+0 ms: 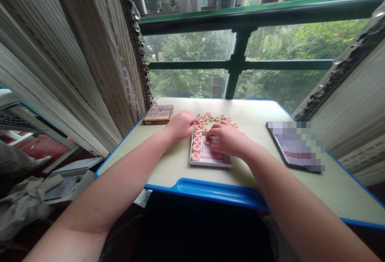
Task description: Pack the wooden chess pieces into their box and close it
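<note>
1. The tray (210, 164) lies flat on the desk (162, 161), near its front edge, straight ahead of the person. Its white floor bears a red grid.
2. A column of four round pieces (196, 147) with red marks lies along the tray's 9 o'clock side, each one touching the next.
3. The pile (215, 118) of loose round pieces lies on the desk at the tray's 12 o'clock, just beyond its far rim.
4. The left hand (180, 125) rests palm down at the tray's 11 o'clock, with its fingers curled onto the near left edge of the pile. I cannot tell whether it has hold of anything.
5. The right hand (229, 139) hangs over the right half of the tray, palm down and knuckles up. Its fingertips are drawn together on a piece (207, 141), which sits over the grid just right of the column.
6. A flat brown box (158, 114) with a printed top lies at the tray's 10 o'clock, near the left hand but apart from it.
7. A dark tablet (296, 145) lies at the tray's 3 o'clock, well apart from the right hand.
8. A green window frame (237, 61) stands beyond the desk at 12 o'clock, and blinds (75, 53) hang at 9 o'clock.
</note>
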Action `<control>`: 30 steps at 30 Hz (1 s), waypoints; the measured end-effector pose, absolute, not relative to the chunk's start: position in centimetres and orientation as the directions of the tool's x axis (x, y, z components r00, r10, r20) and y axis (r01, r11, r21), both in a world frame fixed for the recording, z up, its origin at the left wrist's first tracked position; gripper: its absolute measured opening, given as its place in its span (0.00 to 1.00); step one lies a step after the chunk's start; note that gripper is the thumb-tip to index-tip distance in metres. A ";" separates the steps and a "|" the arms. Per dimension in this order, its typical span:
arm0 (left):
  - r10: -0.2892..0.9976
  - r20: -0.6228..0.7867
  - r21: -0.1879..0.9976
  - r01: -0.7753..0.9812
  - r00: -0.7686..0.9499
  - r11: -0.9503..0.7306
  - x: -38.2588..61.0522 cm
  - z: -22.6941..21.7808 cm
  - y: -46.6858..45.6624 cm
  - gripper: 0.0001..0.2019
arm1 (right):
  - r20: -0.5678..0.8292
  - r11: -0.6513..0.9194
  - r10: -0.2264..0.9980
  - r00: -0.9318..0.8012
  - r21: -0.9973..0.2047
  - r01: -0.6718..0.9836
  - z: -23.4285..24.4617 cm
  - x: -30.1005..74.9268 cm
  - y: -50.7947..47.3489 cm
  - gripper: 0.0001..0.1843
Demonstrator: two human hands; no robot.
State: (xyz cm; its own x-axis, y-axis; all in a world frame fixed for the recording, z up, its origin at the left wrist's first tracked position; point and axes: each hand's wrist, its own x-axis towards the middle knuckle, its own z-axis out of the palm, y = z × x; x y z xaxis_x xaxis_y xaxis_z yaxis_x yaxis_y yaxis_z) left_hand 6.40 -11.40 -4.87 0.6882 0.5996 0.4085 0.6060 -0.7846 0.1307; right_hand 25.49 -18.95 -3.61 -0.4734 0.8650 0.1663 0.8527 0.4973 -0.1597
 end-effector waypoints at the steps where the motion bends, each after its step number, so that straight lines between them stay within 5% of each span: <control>1: 0.598 0.410 0.130 0.605 0.689 -0.786 6.4 -4.9 -11.4 0.14 | 0.185 0.482 0.871 -0.455 -0.143 0.864 -3.7 25.4 -18.9 0.12; 14: 0.605 0.423 0.125 0.618 0.675 -0.776 6.4 -4.7 -11.7 0.12 | 0.171 0.460 0.884 -0.435 -0.159 0.874 -3.9 25.1 -18.9 0.13; 20: 0.560 0.458 0.213 0.527 0.690 -0.823 6.5 -4.4 -12.0 0.14 | 0.183 0.379 0.916 -0.358 -0.096 0.920 -4.2 24.7 -18.5 0.17; 30: 0.530 0.441 0.290 0.444 0.724 -0.848 6.5 -4.7 -12.1 0.11 | 0.214 0.415 0.901 -0.378 -0.170 0.894 -4.4 24.7 -18.6 0.13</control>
